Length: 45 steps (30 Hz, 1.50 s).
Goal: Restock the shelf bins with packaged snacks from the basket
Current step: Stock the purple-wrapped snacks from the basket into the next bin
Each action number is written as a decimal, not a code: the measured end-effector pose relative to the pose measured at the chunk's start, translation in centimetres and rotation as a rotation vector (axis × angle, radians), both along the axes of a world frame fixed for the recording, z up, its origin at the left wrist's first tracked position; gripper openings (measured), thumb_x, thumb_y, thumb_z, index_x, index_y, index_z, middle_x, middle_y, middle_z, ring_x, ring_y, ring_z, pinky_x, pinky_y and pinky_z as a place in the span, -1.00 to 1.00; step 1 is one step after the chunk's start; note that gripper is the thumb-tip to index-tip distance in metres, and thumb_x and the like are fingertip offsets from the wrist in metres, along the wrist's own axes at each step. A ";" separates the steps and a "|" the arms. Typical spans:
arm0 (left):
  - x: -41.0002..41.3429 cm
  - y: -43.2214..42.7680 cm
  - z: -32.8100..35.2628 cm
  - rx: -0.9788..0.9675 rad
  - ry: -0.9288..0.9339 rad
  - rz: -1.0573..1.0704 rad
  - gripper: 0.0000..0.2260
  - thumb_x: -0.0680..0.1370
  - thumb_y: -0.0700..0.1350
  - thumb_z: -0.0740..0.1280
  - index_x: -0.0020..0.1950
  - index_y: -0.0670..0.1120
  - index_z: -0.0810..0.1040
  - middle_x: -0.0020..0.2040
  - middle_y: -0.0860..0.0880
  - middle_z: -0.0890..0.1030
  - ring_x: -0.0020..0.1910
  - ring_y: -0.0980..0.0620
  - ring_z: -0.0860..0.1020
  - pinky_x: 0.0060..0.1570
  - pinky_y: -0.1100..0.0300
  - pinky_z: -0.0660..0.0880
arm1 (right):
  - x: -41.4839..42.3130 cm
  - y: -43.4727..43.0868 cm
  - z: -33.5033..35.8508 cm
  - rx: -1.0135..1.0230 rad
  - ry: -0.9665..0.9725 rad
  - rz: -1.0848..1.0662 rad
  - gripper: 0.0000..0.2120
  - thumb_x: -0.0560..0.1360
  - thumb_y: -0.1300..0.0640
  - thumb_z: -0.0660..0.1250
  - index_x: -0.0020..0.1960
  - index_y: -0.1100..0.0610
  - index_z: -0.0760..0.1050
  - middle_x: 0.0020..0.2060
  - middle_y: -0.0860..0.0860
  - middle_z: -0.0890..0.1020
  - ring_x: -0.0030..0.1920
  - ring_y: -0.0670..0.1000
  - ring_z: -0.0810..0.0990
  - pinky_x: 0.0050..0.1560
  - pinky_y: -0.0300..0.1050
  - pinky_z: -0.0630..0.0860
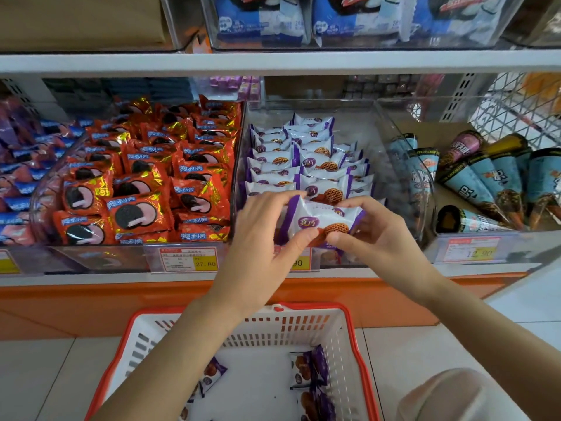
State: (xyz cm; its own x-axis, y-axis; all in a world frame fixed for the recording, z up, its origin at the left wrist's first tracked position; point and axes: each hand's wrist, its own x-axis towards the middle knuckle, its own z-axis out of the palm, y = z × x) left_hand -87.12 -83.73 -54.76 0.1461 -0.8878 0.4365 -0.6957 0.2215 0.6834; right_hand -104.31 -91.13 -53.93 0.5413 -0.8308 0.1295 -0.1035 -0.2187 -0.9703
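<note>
Head view: left hand [263,236] and right hand [378,240], fingers clamped, pinch one purple-white snack packet [321,216] above the middle bin [394,165]; basket [303,332] at six o'clock.

white-purple snack packet [318,218] tilted over front of clear bin [364,123].

Bright, even light, seemingly from above, fills the frame. Shadows are soft, with a dimmer band under the upper shelf edge [273,60]. Foil on the orange packets [145,177] throws small yellow glints, and the clear bin wall [403,165] right of centre shows hazy reflections. Focus is best at centre, on the white-and-purple packet [321,218] pinched by the left hand [261,235] and right hand [373,238]. Wide-angle bending bows the shelf lines, the blue packets [18,177] at the left edge smear — and the pale shape [449,396] at lower right is blurred.
</note>
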 end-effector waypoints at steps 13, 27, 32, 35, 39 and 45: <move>2.2 -0.4 -2.8 -0.036 -0.614 0.142 -0.68 0.59 -0.02 0.15 0.29 -0.11 0.44 0.17 -0.03 0.54 0.20 0.04 0.40 0.38 0.18 0.08 | 0.9 -5.4 -0.7 -0.336 0.570 -0.181 -0.59 0.46 -0.04 0.41 0.24 0.06 0.43 -0.22 -0.05 0.58 -0.23 -0.07 0.58 -0.14 -0.18 0.50; 2.3 -0.7 -3.3 -0.041 -0.621 0.142 -0.67 0.60 -0.02 0.15 0.31 -0.11 0.42 0.20 -0.04 0.52 0.23 0.03 0.40 0.43 0.15 0.06 | 0.6 -5.9 -1.9 -0.660 0.597 -0.112 -0.67 0.44 0.09 0.44 0.18 0.10 0.51 0.00 -0.03 0.36 -0.03 0.01 0.44 0.02 -0.12 0.42; 2.3 -0.7 -3.4 -0.037 -0.624 0.143 -0.66 0.60 -0.01 0.13 0.31 -0.12 0.43 0.21 -0.05 0.52 0.24 0.01 0.42 0.44 0.13 0.05 | 0.4 -5.6 -2.2 -0.893 0.557 -0.190 -0.69 0.34 0.17 0.55 0.04 0.18 0.58 -0.07 0.13 0.47 0.01 0.16 0.46 0.01 -0.04 0.40; 2.4 -0.7 -3.4 -0.044 -0.630 0.142 -0.66 0.60 -0.01 0.13 0.31 -0.13 0.43 0.20 -0.06 0.53 0.23 0.00 0.43 0.44 0.12 0.06 | 0.4 -5.2 -2.3 -0.986 0.555 -0.238 -0.69 0.35 0.20 0.53 0.06 0.18 0.59 -0.02 0.17 0.49 0.01 0.15 0.43 0.01 -0.06 0.39; 2.6 -0.7 -3.4 -0.054 -0.639 0.135 -0.66 0.60 -0.01 0.14 0.31 -0.13 0.43 0.20 -0.06 0.53 0.22 -0.01 0.43 0.44 0.13 0.06 | 0.6 -4.1 -2.4 -1.031 0.492 -0.199 -0.82 0.45 0.25 0.41 0.05 0.22 0.58 -0.06 0.13 0.54 -0.04 0.12 0.53 -0.08 -0.07 0.53; 2.9 -0.6 -3.2 -0.075 -0.659 0.104 -0.65 0.59 -0.01 0.16 0.31 -0.14 0.45 0.17 -0.06 0.53 0.19 -0.01 0.44 0.42 0.12 0.08 | 0.5 -1.2 -3.8 -1.010 0.524 0.008 -0.67 0.61 0.09 0.08 0.16 0.21 0.54 0.02 0.06 0.62 0.01 0.02 0.60 -0.04 -0.13 0.56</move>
State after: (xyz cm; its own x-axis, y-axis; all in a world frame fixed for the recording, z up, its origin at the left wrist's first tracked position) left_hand -84.17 -84.38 -58.01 -0.0890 -0.8472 0.5237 -0.9825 0.1612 0.0937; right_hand -103.79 -92.34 -57.71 0.7309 -0.4709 0.4941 -0.4393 -0.8786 -0.1876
